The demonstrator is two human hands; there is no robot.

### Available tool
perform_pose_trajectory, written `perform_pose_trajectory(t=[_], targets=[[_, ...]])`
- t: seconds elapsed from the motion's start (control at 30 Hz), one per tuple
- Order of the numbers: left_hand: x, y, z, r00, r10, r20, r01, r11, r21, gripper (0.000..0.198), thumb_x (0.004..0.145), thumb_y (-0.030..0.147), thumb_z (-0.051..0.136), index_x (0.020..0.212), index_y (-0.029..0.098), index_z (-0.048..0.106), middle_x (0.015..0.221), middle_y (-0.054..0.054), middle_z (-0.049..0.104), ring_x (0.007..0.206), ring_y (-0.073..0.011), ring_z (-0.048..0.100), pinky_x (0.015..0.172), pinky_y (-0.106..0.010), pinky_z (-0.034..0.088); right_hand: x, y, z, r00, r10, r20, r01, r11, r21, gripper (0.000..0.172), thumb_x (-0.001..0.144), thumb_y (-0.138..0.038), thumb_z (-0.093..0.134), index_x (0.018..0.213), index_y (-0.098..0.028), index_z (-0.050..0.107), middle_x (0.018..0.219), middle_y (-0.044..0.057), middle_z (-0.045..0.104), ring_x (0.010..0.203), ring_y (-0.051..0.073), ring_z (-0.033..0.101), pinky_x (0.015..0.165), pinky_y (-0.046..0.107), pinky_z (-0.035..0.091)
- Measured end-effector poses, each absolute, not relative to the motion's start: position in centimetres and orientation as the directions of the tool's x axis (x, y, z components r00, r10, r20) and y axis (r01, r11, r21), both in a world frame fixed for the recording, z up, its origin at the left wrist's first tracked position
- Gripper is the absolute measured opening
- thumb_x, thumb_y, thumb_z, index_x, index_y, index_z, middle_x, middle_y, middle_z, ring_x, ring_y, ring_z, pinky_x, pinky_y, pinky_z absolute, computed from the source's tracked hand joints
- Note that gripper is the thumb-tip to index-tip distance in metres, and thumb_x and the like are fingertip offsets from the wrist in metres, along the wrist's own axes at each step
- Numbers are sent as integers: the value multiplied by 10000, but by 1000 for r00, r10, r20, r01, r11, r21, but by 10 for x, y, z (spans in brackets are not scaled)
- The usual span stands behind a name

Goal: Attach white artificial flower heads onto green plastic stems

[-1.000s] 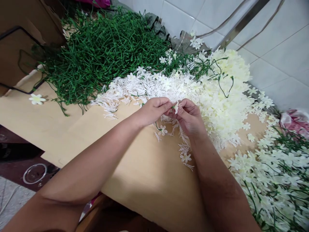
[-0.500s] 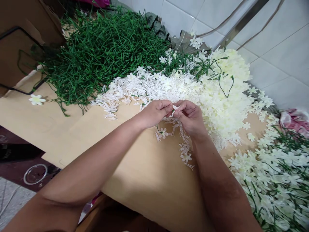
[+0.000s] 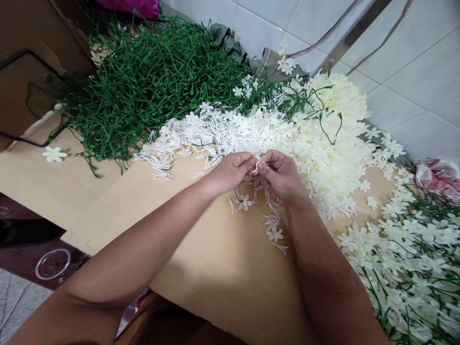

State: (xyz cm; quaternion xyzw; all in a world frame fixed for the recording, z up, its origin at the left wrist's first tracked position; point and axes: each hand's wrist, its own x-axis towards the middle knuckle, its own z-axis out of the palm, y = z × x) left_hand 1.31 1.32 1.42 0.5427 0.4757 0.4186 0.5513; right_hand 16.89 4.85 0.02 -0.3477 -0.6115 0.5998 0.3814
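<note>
Contact is kept at the fingertips: a small white flower piece (image 3: pixel 258 161) is pinched between the left hand (image 3: pixel 230 172) and the right hand (image 3: pixel 282 176), both closed narrowly on it. Since a second ago the piece has been drawn tighter into the pinch, so the fingertip work is judged under way, not finished. A loose flower (image 3: pixel 244 202) lies just beneath; white stamens (image 3: pixel 215 132) are heaped beyond, green stems (image 3: pixel 143 81) farther off, cream blossoms (image 3: pixel 334 139) past the right hand. No writing can be read.
</note>
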Motion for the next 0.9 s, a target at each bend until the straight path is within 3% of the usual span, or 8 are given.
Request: perform_pose_trajectory(t=[0.2, 0.37, 0.6, 0.9], targets=[[5, 18, 9, 138, 987, -86, 67, 77, 995, 272, 868, 284, 546, 632, 152, 511, 560, 54, 414, 534, -72, 356, 546, -216, 289, 165, 46, 1, -414, 910, 20, 3, 23, -1000, 318, 672, -467, 798, 693, -208, 613, 594, -40, 622, 542, 81, 564, 540, 218, 483], [3, 17, 9, 155, 988, -3, -6, 4, 1000, 321, 876, 290, 550, 595, 161, 462, 561, 55, 423, 556, -76, 377, 573, -212, 317, 165, 44, 0, -424, 905, -22, -59, -52, -997, 296, 643, -439, 818, 747, -225, 643, 653, -43, 667, 608, 95, 632, 629, 240, 543], [1, 17, 10, 205, 974, 91, 27, -99, 995, 297, 889, 216, 493, 598, 159, 478, 574, 52, 419, 586, -83, 389, 618, -217, 334, 160, 43, 4, -370, 925, -81, -120, -134, -984, 351, 520, -386, 881, 602, -200, 595, 544, -65, 612, 517, 64, 584, 545, 203, 491], [0, 17, 16, 247, 965, 84, 129, -118, 985, 308, 870, 159, 464, 565, 165, 418, 565, 54, 366, 572, -80, 347, 598, -226, 305, 156, 41, 6, -373, 918, -131, -138, -194, -971, 442, 404, -450, 909, 533, -190, 575, 484, -58, 594, 441, 57, 519, 424, 181, 422]])
